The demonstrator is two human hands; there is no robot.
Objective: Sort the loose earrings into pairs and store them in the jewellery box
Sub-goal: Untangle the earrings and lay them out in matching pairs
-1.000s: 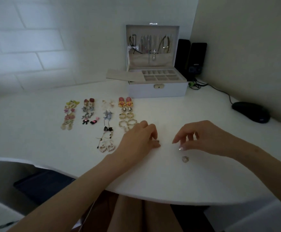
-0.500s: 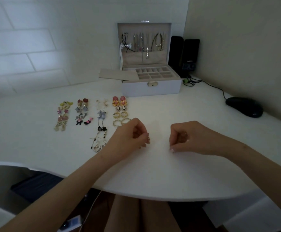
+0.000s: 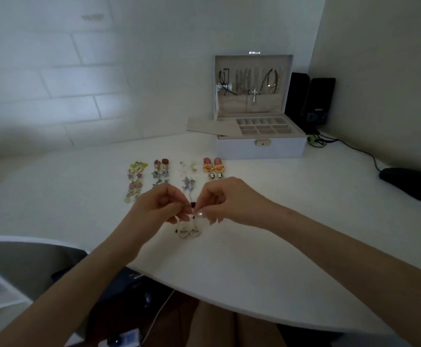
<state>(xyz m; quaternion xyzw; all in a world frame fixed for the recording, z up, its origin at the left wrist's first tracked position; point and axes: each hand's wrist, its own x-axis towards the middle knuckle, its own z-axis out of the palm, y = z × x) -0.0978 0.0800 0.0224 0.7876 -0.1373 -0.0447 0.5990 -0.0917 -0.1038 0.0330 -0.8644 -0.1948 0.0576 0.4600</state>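
Observation:
Paired earrings (image 3: 162, 171) lie in several columns on the white desk (image 3: 254, 246). The white jewellery box (image 3: 260, 149) stands open behind them, its compartment tray (image 3: 264, 126) showing. My left hand (image 3: 159, 206) and my right hand (image 3: 224, 201) meet fingertip to fingertip just above the desk, over the third column. Each hand pinches something tiny, too small to make out clearly, probably the small earrings. A pale hoop-like pair (image 3: 188, 231) lies right below the hands.
A beige insert panel (image 3: 209, 126) sticks out from the box's left side. Two black speakers (image 3: 312, 98) stand at the back right with a cable running to a black mouse (image 3: 410, 184). A chair or unit (image 3: 16, 266) sits below the desk's left edge.
Both hands picked small pieces off the desk, then rose and came together over the third column. The small earring that lay near my right hand is gone from the desk.

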